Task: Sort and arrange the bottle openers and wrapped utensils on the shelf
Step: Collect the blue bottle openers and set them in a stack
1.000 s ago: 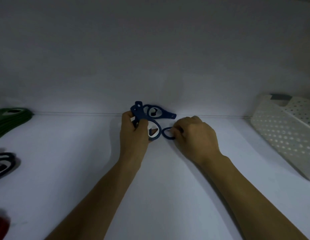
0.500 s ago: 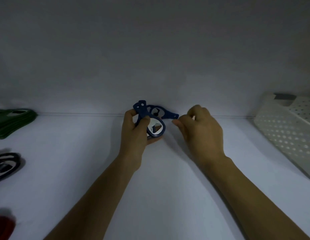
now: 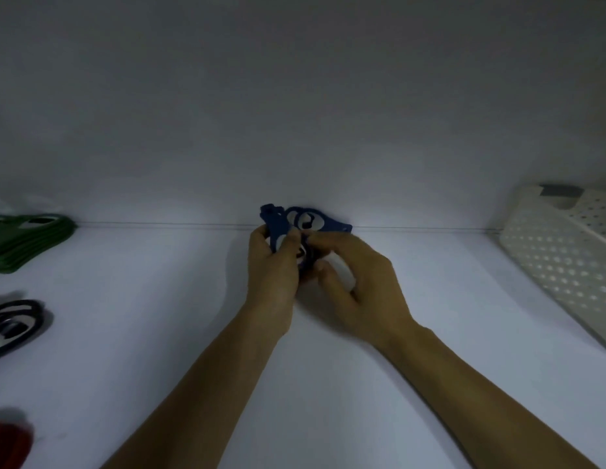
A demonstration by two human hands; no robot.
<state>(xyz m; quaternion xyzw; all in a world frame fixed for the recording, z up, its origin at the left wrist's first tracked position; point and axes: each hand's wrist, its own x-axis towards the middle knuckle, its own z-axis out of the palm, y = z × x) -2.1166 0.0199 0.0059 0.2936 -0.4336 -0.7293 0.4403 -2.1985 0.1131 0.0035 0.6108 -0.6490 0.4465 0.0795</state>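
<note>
Near the back wall of the white shelf (image 3: 159, 333), my left hand (image 3: 272, 272) grips a bunch of dark blue bottle openers (image 3: 277, 228) that stands tilted on edge. Another blue opener (image 3: 323, 221) lies just behind it, leaning toward the right. My right hand (image 3: 359, 289) has come in from the right, its fingers curled onto the lower part of the blue bunch; the exact contact is hidden between the two hands.
A stack of green openers (image 3: 27, 238) lies at the far left by the wall. Black openers (image 3: 14, 323) lie in front of it, and something red (image 3: 7, 441) shows at the bottom left corner. A white perforated basket (image 3: 562, 262) stands at the right.
My right hand pulled back from the blue opener on the shelf, then moved left to meet my left hand on the blue bunch. The loose opener in front is now gathered into the bunch.
</note>
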